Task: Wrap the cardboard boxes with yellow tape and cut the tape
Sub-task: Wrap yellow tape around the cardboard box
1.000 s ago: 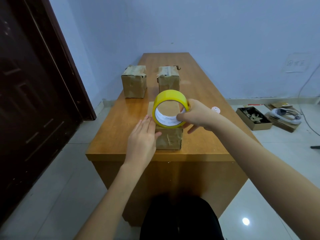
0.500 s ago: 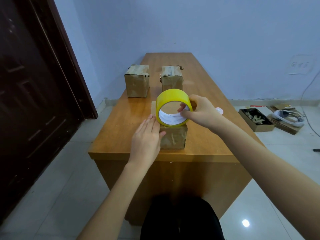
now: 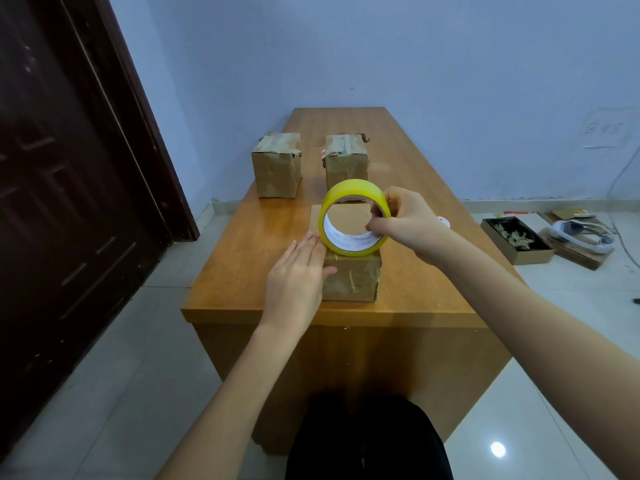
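A small cardboard box [image 3: 349,278] stands near the front edge of the wooden table [image 3: 242,271]. My left hand [image 3: 294,282] lies flat with straight fingers against the box's left side. A roll of yellow tape [image 3: 353,216] stands upright on its edge on top of the box. My right hand [image 3: 405,220] pinches the roll's right rim, thumb inside the core and fingers outside. Two more cardboard boxes, one on the left [image 3: 276,164] and one on the right [image 3: 346,161], stand farther back on the table.
A small white and pink object [image 3: 443,221] lies on the table behind my right hand. A dark door [image 3: 69,202] stands at the left. On the floor at the right are an open box of scraps [image 3: 516,239] and a white cable coil [image 3: 585,233].
My right hand shifted its hold on the roll, the thumb now inside the core. The roll has turned a little on the box. My left hand stayed against the box.
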### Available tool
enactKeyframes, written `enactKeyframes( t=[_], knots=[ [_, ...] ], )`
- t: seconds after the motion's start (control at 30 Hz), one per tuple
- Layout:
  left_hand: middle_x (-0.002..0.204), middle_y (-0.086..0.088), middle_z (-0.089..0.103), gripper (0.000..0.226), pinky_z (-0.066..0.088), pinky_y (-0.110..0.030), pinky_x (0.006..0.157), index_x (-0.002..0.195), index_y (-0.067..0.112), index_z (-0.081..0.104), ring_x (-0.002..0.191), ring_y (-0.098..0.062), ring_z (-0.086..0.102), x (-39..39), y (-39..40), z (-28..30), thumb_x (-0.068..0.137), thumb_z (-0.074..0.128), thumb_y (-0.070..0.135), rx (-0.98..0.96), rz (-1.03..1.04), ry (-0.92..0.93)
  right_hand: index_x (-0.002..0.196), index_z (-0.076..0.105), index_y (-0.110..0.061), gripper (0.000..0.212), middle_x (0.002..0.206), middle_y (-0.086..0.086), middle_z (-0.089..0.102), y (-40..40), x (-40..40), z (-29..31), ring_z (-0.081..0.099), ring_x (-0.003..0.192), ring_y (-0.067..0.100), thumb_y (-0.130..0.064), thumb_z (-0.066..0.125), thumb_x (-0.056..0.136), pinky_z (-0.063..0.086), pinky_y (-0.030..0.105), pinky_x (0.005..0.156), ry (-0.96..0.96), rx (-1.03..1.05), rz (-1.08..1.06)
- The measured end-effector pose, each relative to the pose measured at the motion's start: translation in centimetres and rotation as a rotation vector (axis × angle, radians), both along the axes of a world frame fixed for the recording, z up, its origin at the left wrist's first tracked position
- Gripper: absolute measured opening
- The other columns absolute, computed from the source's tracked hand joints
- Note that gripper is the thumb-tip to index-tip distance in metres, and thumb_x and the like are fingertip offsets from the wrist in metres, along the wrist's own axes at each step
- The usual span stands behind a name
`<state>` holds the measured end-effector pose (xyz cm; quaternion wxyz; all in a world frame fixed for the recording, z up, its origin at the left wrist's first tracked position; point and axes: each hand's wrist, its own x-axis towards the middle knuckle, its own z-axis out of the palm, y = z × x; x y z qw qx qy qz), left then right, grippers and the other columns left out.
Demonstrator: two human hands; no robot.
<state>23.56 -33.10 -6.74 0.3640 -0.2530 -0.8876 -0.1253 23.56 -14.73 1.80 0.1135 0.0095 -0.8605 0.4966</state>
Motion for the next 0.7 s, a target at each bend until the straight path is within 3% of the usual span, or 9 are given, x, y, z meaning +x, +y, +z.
enactKeyframes(
  t=[0.27,0.47,0.7],
  knots=[
    [0.118,-0.014,0.065,0.044,0.035,-0.034,0.096,0.115,0.002,0.065,0.112,-0.027,0.061,0.0,0.3,0.1,0.077,0.076,0.02,0.015,-0.008,-0.02,0.071,0.054,-0.011,0.024,0.07,0.006,0.05,2.8,0.6,0.8,0.049,0.065,0.017,0.012,0.063,0.071,0.04,0.027,0.059,0.01,-0.015,-0.029],
    [0.118,-0.015,0.065,0.044,0.034,-0.036,0.095,0.116,0.001,0.065,0.111,-0.027,0.062,0.0,0.8,-0.1,0.077,0.075,0.02,0.009,-0.013,-0.011,0.072,0.055,-0.01,0.021,0.08,0.014,0.054,4.0,1.0,1.4,0.052,0.073,0.023,0.008,0.065,0.072,0.043,0.033,0.063,0.009,0.116,0.007],
    [0.119,-0.014,0.065,0.044,0.035,-0.036,0.096,0.116,0.002,0.064,0.111,-0.027,0.062,0.0,0.6,0.1,0.078,0.074,0.02,0.001,-0.028,-0.009,0.079,0.057,0.0,0.012,0.075,0.013,0.052,5.7,1.2,1.5,0.049,0.07,0.022,0.009,0.063,0.073,0.039,0.028,0.058,0.021,0.158,0.03]
  ],
)
